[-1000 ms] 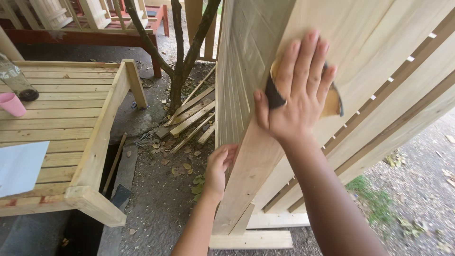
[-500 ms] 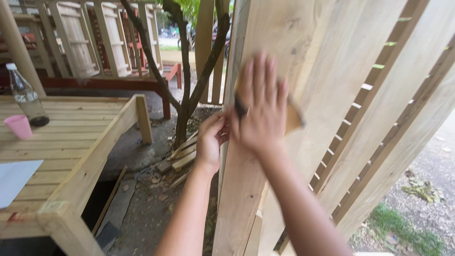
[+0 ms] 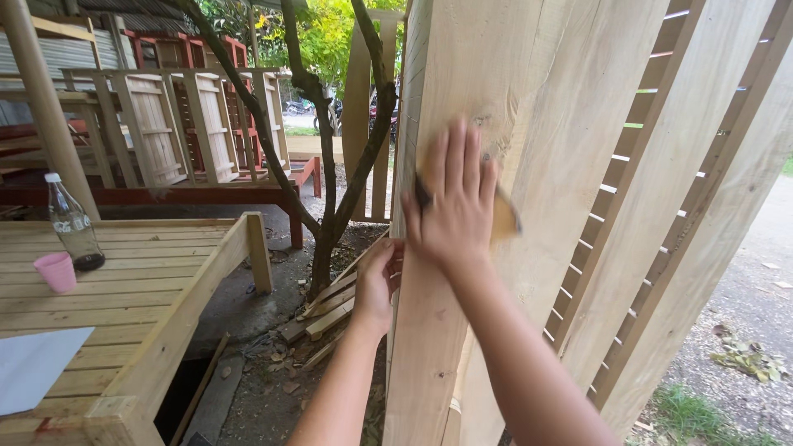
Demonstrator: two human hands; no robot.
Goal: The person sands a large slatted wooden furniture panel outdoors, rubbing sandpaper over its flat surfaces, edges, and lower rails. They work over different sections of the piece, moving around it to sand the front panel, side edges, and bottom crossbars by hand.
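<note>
Plank [image 3: 462, 347] upright, sanding pad [image 3: 502, 216] pressed flat

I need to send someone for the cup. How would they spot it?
Look to the slatted pale wooden platform on the left. Near its far edge stands a clear glass bottle with a white cap; just beside it sits the small pink plastic cup, the only pink thing there.

So the desk [image 3: 149, 281] on the left is a slatted, unfinished wood thing. On it sit a clear bottle [image 3: 73, 225] with dark liquid at the bottom, upright, a small pink cup [image 3: 57, 272] just beside it, and a pale flat sheet [image 3: 33, 367] near the front edge. On the dirt ground [image 3: 273, 388] next to it lie some offcut wood scraps [image 3: 326, 310].
</note>
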